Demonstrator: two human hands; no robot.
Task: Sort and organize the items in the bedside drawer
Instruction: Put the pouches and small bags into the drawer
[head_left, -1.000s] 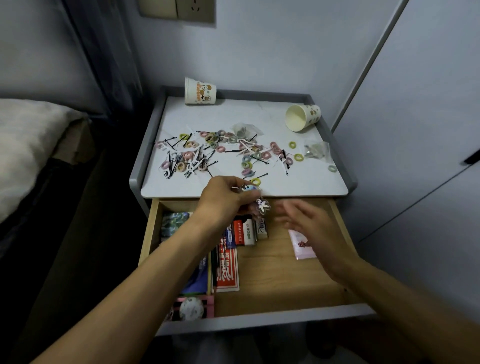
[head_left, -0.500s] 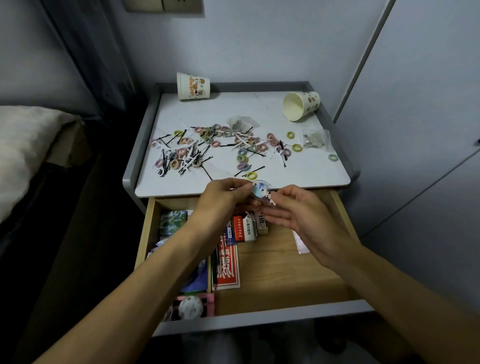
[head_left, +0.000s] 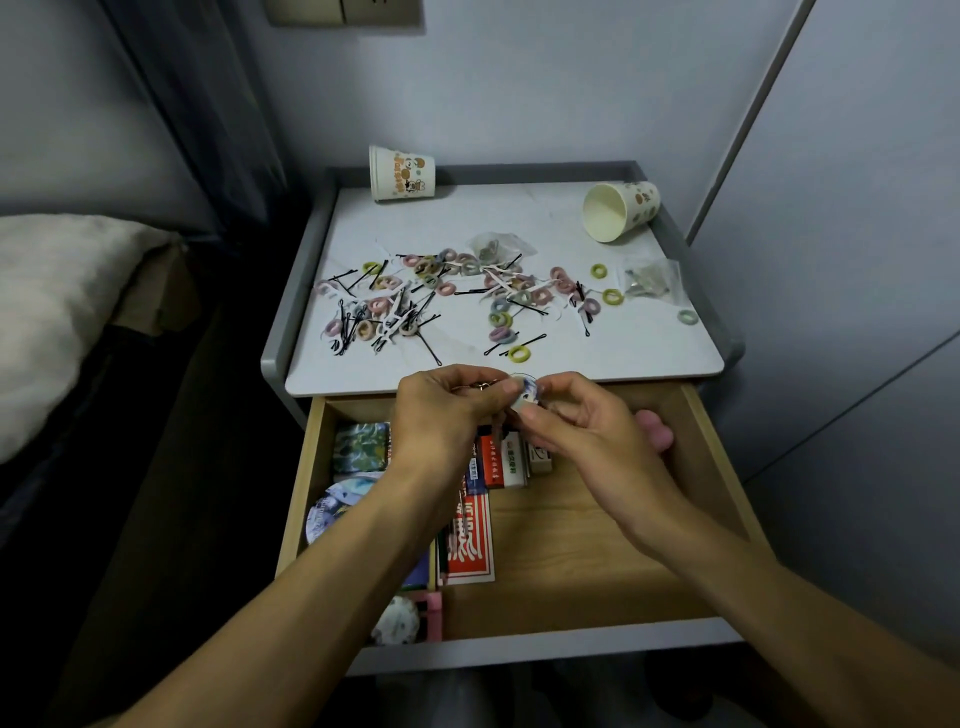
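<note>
Both hands meet above the back of the open drawer (head_left: 597, 545), pinching 1 small round charm (head_left: 524, 393) between them. The left hand (head_left: 447, 415) has its fingers curled in, gripping the charm's left side, where a bit of gold hardware (head_left: 483, 385) shows at the fingertips. The right hand (head_left: 587, 431) clamps the charm's lower right edge between thumb and forefinger, its other fingers loosely bent behind. What is printed on the charm I cannot tell. Directly beneath the hands, on the drawer floor, sit a few small boxes (head_left: 501, 460), and nearer the left wrist lies a red pack (head_left: 467, 540). Left of the left hand are a patterned packet (head_left: 361, 447) and a round disc (head_left: 337, 506); under the left forearm, at the drawer's front, are a pink holder (head_left: 434, 613) and a white ball (head_left: 397, 621). Just beyond the fingertips, on the tabletop (head_left: 597, 358), a yellow hair tie (head_left: 519, 354) lies nearest, with a scatter of hair ties (head_left: 501, 317) and black pins (head_left: 431, 348) farther off. Far past them, 2 paper cups lie tipped, 1 (head_left: 401, 173) beyond the left hand and 1 (head_left: 618, 210) beyond the right, with a clear bag (head_left: 652, 280) near the second
</note>
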